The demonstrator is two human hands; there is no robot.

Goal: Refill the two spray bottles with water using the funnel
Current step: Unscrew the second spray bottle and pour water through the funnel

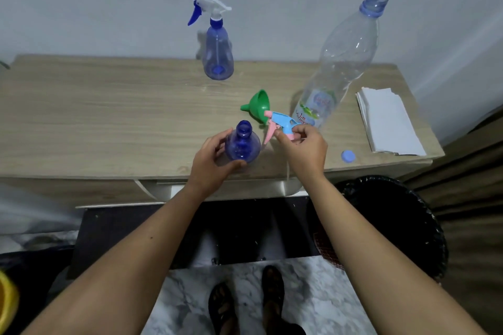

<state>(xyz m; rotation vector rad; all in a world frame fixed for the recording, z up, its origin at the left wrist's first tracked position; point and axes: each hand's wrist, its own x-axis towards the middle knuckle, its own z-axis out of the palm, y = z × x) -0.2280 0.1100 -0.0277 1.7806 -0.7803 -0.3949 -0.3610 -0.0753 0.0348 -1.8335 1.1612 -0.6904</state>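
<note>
Two hands work: left hand [211,164] curls round the open blue bottle [242,144]; right hand [304,148] pinches the sprayer head [283,124] beside the green funnel [258,105].

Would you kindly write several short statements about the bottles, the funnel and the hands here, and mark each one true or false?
1. The left hand holds the open blue bottle on the table. True.
2. The green funnel sits in that bottle's neck. False: it lies on its side on the table.
3. The right hand pinches a light blue and pink trigger sprayer. True.
4. The far spray bottle has its sprayer removed. False: its blue and white sprayer is on.
5. The large clear water bottle is capped. False: it is open; a blue cap lies on the table.
</note>
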